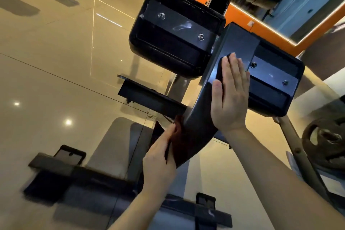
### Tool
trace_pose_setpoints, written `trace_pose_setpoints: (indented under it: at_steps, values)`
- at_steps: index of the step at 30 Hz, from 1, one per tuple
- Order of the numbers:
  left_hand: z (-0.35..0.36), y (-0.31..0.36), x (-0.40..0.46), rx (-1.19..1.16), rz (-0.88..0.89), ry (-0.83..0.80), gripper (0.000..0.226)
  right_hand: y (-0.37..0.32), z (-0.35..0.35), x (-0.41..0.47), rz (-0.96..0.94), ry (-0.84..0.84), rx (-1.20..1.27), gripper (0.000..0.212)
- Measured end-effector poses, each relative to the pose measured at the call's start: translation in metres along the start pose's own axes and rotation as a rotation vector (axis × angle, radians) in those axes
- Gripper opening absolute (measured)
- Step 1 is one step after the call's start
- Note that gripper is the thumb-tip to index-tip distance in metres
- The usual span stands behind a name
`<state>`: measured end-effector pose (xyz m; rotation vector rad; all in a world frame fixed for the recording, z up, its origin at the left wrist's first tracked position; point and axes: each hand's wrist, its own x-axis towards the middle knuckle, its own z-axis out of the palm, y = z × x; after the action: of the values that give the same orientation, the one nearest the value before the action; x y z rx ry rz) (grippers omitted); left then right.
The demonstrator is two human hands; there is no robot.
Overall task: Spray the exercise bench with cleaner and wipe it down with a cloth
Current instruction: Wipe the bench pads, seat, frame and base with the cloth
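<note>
The landmark here is the curved dark beam [203, 117] of the exercise bench, which runs from the lower middle of the view up toward the two pads.

Nearest the camera, two bare forearms reach up to that beam. The left hand [160, 153] sits on the beam's lower left edge, thumb and fingers curled round a dark reddish cloth [178, 136] and holding it against the metal. The cloth lies folded over the beam's edge, partly hidden under the hand. The right hand [231, 95] is higher up, on the beam's right face, laid flat with its fingers straight and together, palm pressing the metal and gripping nothing.

Below and left of the beam lie a blurred dark foot bar [61, 175] and a grey padded seat [119, 142], resting on the glossy tan floor [46, 73].

At the upper end of the beam the two black pads are seen from their undersides. The left pad [173, 30] stands out to the beam's left, with a metal plate and two bolts across it. The right pad [276, 84] stands out to the beam's right, just past the right hand's fingertips, with a like plate and bolts.

To the beam's far right a round weight plate [324, 145] rests against a pale post. Beyond the pads runs an orange band [240, 17] along the wall.
</note>
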<state>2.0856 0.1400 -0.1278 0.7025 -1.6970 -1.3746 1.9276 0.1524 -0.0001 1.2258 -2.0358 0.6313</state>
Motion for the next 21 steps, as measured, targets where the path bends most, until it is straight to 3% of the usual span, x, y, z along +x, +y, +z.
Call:
trace_pose_setpoints:
  at_steps: [3, 9, 13, 17, 21]
  values:
    - [-0.004, -0.011, -0.013, -0.181, -0.241, -0.100, 0.038, -0.003, -0.004, -0.002, -0.087, 0.004, -0.144, 0.056]
    - [0.004, -0.009, -0.012, -0.385, -0.223, -0.112, 0.033, -0.033, 0.000, -0.066, -0.485, -0.177, -0.238, 0.049]
    - [0.012, -0.036, 0.016, -0.387, -0.251, -0.182, 0.038, -0.029, 0.021, -0.077, -0.486, -0.055, -0.389, 0.047]
    - [0.012, -0.063, 0.049, -0.359, -0.430, -0.365, 0.054, -0.027, 0.030, -0.078, -0.506, 0.048, -0.423, 0.045]
    - [0.018, -0.077, 0.082, -0.203, -0.513, -0.541, 0.048, -0.024, 0.034, -0.080, -0.504, 0.090, -0.439, 0.044]
